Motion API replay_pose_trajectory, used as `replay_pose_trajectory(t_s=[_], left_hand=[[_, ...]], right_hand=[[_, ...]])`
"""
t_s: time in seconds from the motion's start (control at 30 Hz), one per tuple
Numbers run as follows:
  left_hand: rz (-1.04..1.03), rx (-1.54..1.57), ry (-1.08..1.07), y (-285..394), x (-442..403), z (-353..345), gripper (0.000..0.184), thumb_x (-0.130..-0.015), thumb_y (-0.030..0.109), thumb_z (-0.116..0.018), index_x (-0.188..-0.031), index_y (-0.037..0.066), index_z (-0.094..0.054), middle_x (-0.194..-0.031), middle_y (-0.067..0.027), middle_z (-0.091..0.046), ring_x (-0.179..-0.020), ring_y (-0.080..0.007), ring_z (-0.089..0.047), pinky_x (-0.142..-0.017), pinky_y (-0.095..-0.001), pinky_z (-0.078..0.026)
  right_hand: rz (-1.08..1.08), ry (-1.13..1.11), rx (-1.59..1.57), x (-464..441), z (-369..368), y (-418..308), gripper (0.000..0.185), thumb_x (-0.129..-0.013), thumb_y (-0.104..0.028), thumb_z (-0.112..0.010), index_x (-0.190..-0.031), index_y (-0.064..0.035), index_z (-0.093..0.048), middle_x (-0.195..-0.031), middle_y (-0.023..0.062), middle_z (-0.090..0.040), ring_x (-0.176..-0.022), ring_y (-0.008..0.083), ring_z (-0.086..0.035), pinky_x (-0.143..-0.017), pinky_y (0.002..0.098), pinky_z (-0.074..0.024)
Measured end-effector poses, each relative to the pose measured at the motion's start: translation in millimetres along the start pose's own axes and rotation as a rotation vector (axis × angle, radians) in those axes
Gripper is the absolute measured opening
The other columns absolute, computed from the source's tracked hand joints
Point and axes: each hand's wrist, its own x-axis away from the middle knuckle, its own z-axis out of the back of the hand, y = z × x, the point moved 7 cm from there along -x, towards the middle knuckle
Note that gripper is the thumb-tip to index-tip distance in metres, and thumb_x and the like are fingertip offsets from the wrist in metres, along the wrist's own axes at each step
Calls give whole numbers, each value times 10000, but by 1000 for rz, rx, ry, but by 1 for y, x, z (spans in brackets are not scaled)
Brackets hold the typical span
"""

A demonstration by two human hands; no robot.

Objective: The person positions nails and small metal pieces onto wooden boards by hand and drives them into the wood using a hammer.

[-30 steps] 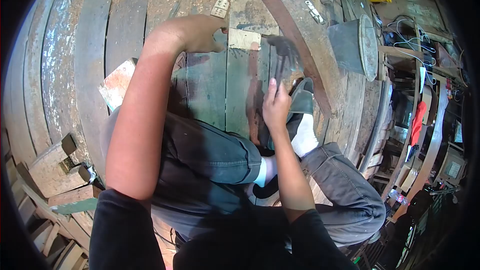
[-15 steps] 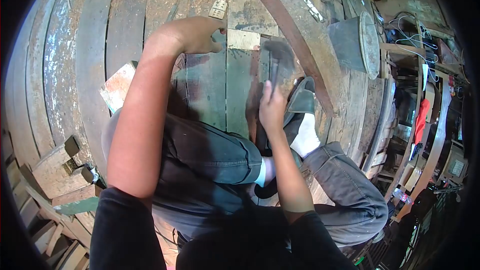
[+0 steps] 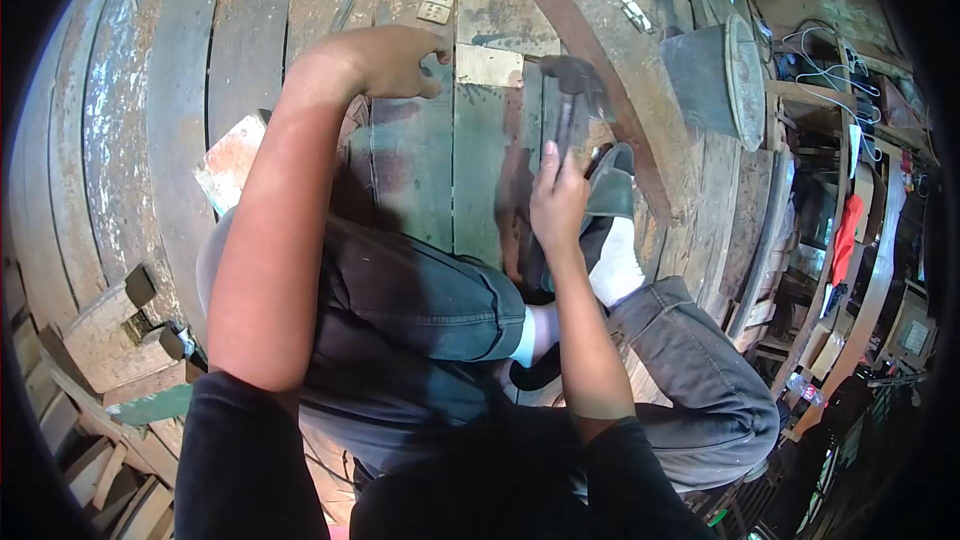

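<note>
While right grip (image 3: pixel 558 202) clasps hammer (image 3: pixel 567 112), left grip (image 3: pixel 400 58) parted, worn plank floor (image 3: pixel 410 175), cluttered shelving (image 3: pixel 812 92)

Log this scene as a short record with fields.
Left hand: beside the flat, pale wooden rectangle, thumb and fingertip apart, nothing visible between them; contact with the floor unclear
Right hand: gripping a dark, long-handled hammer
Hammer head: right of the pale rectangle, apart from it in view
Surface: weathered wooden plank floor
Beyond left hand: small beige plate with dark holes
Right side: grey-brown board with reddish-brown edge, then grey wide-rimmed bucket
</note>
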Motion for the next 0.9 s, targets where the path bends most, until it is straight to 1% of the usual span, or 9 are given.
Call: replay_pose_trajectory(t_s=[0.03,0.1,0.23,0.3,0.37,0.5,0.57,0.7,0.9], left_hand=[[31,-10,-35,-1,-1,-1,475,-870,248,-655,-1313,110,-556,-1156,-172,-676,-1054,-337,-649,-926,-399,-505],[30,-15,-19,1,0,3,476,-870,248,-656,-1314,109,-555,-1164,-173,-674,-1054,-333,-650,-925,-399,-505],[-1,-7,18,-8,-8,-2,475,-869,251,-658,-1309,105,-556,-1164,-170,-674,-1050,-328,-651,-922,-398,-506],[8,0,-10,-7,-6,-4,475,-868,250,-658,-1306,98,-556,-1165,-170,-674,-1050,-330,-651,-922,-397,-506],[14,1,-34,-8,-3,-5,475,-867,249,-658,-1303,92,-556,-1167,-170,-673,-1050,-331,-651,-923,-396,-506],[-8,-23,5,-6,-6,3,480,-866,251,-659,-1307,96,-552,-1170,-172,-672,-1051,-330,-651,-925,-398,-506],[-18,-33,11,-2,-5,5,485,-868,254,-659,-1314,101,-547,-1168,-175,-672,-1049,-330,-651,-924,-401,-506],[31,-21,-43,-4,-2,2,486,-875,258,-655,-1321,102,-544,-1185,-187,-663,-1060,-338,-645,-926,-407,-504],[63,-30,5,-14,-6,8,464,-888,257,-646,-1314,99,-548,-1192,-196,-660,-1077,-344,-642,-928,-408,-504]], right_hand=[[-1,-2,-1,2,-5,3,333,-1045,-258,-453,-971,43,-574,-707,279,-592,-655,461,-597,-604,504,-442],[182,219,-30,6,-2,4,355,-1046,-278,-471,-888,22,-573,-583,171,-555,-508,322,-584,-492,430,-417],[201,73,131,-12,-17,20,386,-1044,-294,-473,-861,29,-578,-572,171,-541,-508,304,-584,-498,422,-417],[91,25,35,-12,-4,7,393,-1038,-306,-487,-851,28,-574,-569,182,-542,-523,337,-580,-517,445,-423],[8,26,-17,-3,5,-5,349,-1033,-282,-477,-947,39,-584,-743,296,-606,-710,489,-600,-618,517,-446],[139,120,17,-5,-4,10,336,-1030,-278,-489,-945,34,-582,-738,291,-599,-704,487,-593,-614,500,-448],[30,-67,18,-16,-14,16,348,-1032,-290,-487,-942,34,-579,-737,287,-599,-711,492,-590,-615,490,-449],[-61,-73,-146,-10,-1,13,349,-1051,-278,-459,-929,26,-581,-636,207,-561,-564,348,-564,-555,434,-425],[100,-235,-81,13,-24,1,284,-1029,-245,-510,-954,19,-583,-663,220,-570,-576,387,-566,-555,434,-427]])
